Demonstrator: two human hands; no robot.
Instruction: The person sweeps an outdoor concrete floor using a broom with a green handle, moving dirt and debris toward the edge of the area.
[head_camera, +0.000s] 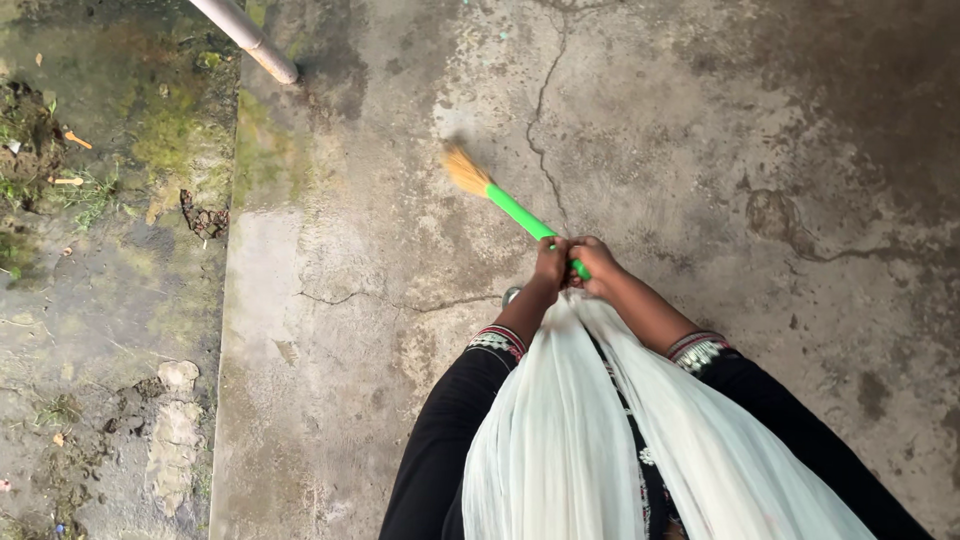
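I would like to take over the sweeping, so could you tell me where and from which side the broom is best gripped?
Probably grip the broom on its green handle, the smooth straight stretch between the straw bristles and the spot where the left hand and right hand clasp it. Come from above, fingers wrapping round the shaft: it slants down to the concrete floor, bristles low.

No packages, labels, signs or screens show anywhere around the fingers (only bare surfaces lie ahead of and beside them).
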